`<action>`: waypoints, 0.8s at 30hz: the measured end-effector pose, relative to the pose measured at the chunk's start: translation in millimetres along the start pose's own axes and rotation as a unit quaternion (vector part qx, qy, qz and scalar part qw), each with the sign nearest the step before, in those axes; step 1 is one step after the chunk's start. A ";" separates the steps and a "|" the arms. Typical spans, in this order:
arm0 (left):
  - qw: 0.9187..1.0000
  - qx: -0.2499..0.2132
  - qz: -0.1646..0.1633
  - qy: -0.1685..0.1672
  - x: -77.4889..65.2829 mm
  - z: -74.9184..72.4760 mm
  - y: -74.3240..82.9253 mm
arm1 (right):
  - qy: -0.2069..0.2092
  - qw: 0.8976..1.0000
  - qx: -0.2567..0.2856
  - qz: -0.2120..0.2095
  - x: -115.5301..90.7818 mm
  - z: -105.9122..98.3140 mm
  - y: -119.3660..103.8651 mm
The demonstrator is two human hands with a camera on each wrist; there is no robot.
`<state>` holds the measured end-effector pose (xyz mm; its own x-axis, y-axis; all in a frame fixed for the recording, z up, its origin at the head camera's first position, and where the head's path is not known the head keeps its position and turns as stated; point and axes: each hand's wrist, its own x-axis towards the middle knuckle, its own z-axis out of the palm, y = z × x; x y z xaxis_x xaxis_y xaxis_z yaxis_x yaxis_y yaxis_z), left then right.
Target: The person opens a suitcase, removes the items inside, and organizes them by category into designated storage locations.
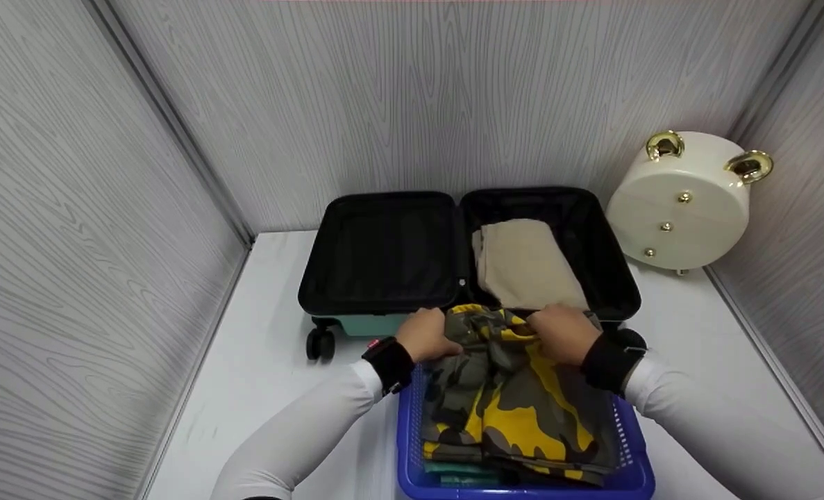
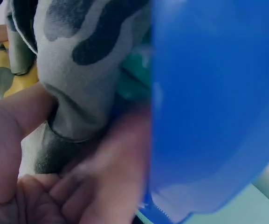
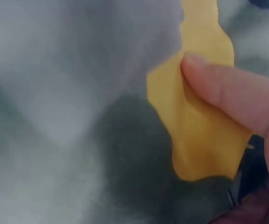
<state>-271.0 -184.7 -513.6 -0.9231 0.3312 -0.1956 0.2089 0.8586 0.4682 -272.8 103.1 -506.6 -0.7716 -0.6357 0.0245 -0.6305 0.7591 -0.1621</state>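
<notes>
Folded camouflage pants (image 1: 523, 417) in yellow, grey and dark green lie over a blue plastic basket (image 1: 523, 493), with green cloth (image 1: 457, 469) beneath them. At their far left corner my left hand (image 1: 423, 335) grips the fabric. My right hand (image 1: 563, 335) holds the far right corner. The left wrist view shows the left hand's curled fingers (image 2: 45, 198) by a grey-green fold, close to the blue basket wall. In the right wrist view, the thumb (image 3: 227, 91) presses on a yellow patch; the fingers below are mostly hidden.
Just beyond the basket lies an open suitcase (image 1: 391, 253) with black lining. Its right half holds a folded beige cloth (image 1: 533, 264); the left half shows bare lining. A round cream case (image 1: 682, 208) with gold handles stands at the back right, near the walls. The table (image 1: 245, 389) is white.
</notes>
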 end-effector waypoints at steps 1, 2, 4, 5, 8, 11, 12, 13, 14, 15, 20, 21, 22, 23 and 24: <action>1.000 0.003 -0.001 0.001 0.6 0.8 0.1 | 0.001 1.000 -0.003 0.007 -0.4 1.8 -0.1; 1.000 0.002 -0.003 0.000 1.3 1.3 0.1 | 0.003 1.000 -0.005 0.011 -0.7 3.0 0.4; 1.000 -0.004 -0.008 -0.002 3.1 1.5 0.3 | 0.004 1.000 -0.003 0.022 -0.4 4.5 1.4; 1.000 -0.006 -0.010 -0.004 4.2 1.4 0.3 | 0.002 1.000 0.001 0.027 -0.2 4.7 2.0; 1.000 -0.009 -0.010 -0.013 7.8 -0.1 -0.3 | -0.005 1.000 0.010 0.026 0.2 2.6 3.3; 1.000 0.005 -0.007 -0.028 11.5 -8.6 -0.8 | -0.028 0.999 0.042 0.021 1.7 -2.9 6.7; 0.999 0.009 -0.009 -0.034 12.4 -13.4 -0.3 | -0.042 0.997 0.066 0.023 2.6 -6.1 8.8; 0.999 0.013 -0.012 -0.039 13.5 -19.4 1.0 | -0.057 0.993 0.097 0.021 3.1 -10.6 11.8; 0.999 0.016 -0.013 -0.038 15.2 -25.4 2.7 | -0.066 0.989 0.131 0.017 3.7 -15.3 16.0; 0.999 0.015 -0.015 -0.033 17.8 -31.7 5.0 | -0.070 0.983 0.167 0.016 4.2 -20.5 21.0; 0.995 -0.094 -0.013 0.022 41.8 -56.3 24.8 | 0.011 0.942 0.329 0.064 8.5 -51.3 54.7; 0.990 -0.138 -0.008 0.030 48.8 -58.8 29.5 | 0.039 0.926 0.364 0.091 10.6 -55.8 62.1; 0.982 -0.184 -0.004 0.031 55.4 -60.7 34.9 | 0.063 0.906 0.402 0.120 13.0 -59.6 69.4; 0.974 -0.224 -0.001 0.028 62.6 -61.5 39.8 | 0.085 0.883 0.437 0.148 16.0 -62.0 76.6; 0.963 -0.268 0.000 0.020 70.1 -61.7 44.6 | 0.103 0.856 0.474 0.178 19.2 -63.5 83.3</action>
<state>-346.3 -147.3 -453.2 -0.9372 0.3064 -0.1669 0.0220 0.5294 0.8481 -345.5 163.0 -456.9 -0.9605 -0.2761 -0.0352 -0.0759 0.3816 -0.9212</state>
